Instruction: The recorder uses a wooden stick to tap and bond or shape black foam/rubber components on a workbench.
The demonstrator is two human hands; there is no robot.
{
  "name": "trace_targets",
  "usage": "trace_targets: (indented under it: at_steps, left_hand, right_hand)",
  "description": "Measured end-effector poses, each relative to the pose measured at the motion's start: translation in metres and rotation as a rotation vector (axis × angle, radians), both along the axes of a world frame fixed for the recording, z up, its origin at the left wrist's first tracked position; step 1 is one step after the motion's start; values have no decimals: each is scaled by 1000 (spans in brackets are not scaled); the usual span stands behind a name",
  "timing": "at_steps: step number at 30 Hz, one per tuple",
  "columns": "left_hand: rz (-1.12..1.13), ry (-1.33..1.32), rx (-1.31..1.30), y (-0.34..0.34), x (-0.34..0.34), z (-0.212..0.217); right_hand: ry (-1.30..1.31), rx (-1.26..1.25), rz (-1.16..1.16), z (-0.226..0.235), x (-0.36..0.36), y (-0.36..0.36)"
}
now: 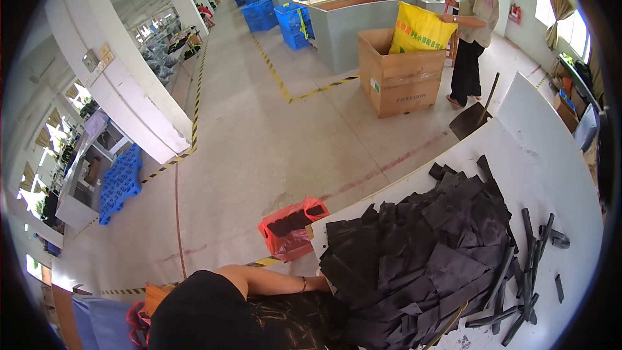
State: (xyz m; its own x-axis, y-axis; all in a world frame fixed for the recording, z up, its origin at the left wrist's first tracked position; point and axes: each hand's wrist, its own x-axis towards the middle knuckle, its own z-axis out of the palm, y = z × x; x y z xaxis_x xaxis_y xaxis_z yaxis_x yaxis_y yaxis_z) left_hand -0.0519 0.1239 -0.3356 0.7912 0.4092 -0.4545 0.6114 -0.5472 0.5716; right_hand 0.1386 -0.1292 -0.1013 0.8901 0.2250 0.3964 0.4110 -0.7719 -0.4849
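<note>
My left forearm, with a dark sleeve and a thin bracelet, reaches across from the lower edge. My left hand (319,284) is at the near left edge of the white table, against a big heap of black fabric pieces (414,246). Its fingers are hidden, so I cannot see whether it grips any of them. Out of the picture is my right hand. Several rolled or folded black strips (532,253) lie loose to the right of the heap. A thin tan strip (447,327) shows at the heap's near edge.
The white table (551,149) has a raised panel at its far side. A red plastic bag (291,227) with black pieces stands on the floor beside it. Farther off are a dustpan (470,122), a cardboard box (405,81), a person holding a yellow sack (421,29), and blue bins (293,24).
</note>
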Motion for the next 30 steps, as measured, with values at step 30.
trace_targets:
  at_steps: [30]
  left_hand:
    - [0, 18, -26, -18, 26, 3]
  right_hand:
    - [246, 176, 113, -54, 29, 34]
